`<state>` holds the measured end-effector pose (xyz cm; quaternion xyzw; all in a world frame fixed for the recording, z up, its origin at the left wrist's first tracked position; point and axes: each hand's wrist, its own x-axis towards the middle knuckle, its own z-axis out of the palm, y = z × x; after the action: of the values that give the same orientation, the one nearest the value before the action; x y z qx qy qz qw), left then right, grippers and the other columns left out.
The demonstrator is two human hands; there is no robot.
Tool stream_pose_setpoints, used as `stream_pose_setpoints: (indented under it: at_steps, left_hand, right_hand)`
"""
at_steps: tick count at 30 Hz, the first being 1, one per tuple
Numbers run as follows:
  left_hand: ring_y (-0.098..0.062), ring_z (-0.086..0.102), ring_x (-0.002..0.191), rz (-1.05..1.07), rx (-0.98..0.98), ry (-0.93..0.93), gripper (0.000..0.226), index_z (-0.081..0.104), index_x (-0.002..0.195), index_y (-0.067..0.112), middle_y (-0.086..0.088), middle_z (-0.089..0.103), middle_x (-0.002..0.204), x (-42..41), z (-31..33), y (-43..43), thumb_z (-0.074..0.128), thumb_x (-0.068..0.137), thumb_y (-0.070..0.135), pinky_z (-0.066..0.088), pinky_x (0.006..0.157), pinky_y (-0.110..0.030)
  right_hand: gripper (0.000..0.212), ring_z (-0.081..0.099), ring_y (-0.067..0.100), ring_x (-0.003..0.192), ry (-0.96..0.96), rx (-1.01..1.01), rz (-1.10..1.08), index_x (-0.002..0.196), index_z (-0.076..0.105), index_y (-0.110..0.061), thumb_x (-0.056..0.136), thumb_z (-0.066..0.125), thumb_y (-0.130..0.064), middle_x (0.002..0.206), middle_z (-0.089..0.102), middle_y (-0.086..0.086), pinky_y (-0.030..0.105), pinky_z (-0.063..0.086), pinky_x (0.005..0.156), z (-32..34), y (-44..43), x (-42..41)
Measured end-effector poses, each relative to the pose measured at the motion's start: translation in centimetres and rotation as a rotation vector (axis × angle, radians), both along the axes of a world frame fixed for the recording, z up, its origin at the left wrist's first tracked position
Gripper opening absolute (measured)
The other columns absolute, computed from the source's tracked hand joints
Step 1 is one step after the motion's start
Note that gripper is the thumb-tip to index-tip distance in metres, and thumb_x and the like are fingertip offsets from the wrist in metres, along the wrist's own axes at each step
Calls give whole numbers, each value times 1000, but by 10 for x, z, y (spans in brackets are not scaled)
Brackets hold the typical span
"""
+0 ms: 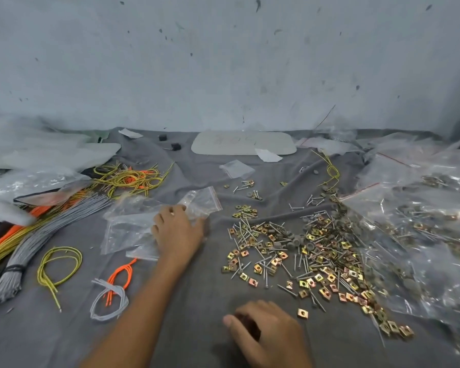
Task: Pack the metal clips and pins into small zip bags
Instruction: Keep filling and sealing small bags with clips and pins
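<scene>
Reaching over a grey cloth (197,282), a person's left hand (177,232) rests with fingers spread and lightly bent on a stack of small clear zip bags (133,221), just left of the loose pile of metal clips and pins (303,251). The right hand (266,330) lies on the cloth in front of the pile, nearer the camera, with its fingers curled under; whether they hold anything cannot be told. Right of the pile, larger clear bags (422,221) hold more hardware. Far left of the pile, beyond the zip bags, lie bundles of grey, yellow and orange cords (53,235).
</scene>
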<state>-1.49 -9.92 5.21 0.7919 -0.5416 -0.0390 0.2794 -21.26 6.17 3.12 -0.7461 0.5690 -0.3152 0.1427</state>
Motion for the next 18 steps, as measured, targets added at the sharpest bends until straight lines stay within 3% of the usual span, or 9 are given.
stream_pose_setpoints:
  at_steps: [2,6,11,14,18]
  left_hand:
    - [-35,45,123,1,-120,19,47,58,120,20,-10,55,129,5,-1,19,63,88,55,33,102,-46]
    - [-28,51,122,-124,161,-193,54,60,120,28,0,57,124,16,-16,65,60,84,69,40,98,-41]
    - [-28,60,106,-257,-5,-131,19,70,108,15,-6,68,110,18,-11,86,55,101,25,45,90,-42]
    - [-17,64,89,-304,-188,345,14,68,96,20,5,70,92,9,11,101,56,102,18,49,80,-40]
    - [-5,58,70,-415,-273,1327,18,73,83,27,8,65,81,1,52,128,59,94,29,46,67,-26]
  right_hand:
    - [63,52,-6,98,-58,41,-7,101,62,-39,75,30,-87,94,63,-22,0,31,74,-8,-1,-4]
    - [56,52,-4,92,-33,45,-1,96,59,-38,78,33,-85,87,60,-22,11,39,73,-9,-2,-2]
    - [48,53,-1,83,-37,37,25,88,60,-34,87,36,-76,81,59,-19,15,40,66,-11,1,-5]
    - [45,54,-1,79,-60,30,20,87,60,-33,90,38,-73,78,59,-18,13,38,63,-11,1,-4]
    - [53,58,-1,80,-119,43,-11,97,60,-40,87,30,-82,87,62,-25,25,48,69,-10,2,-3]
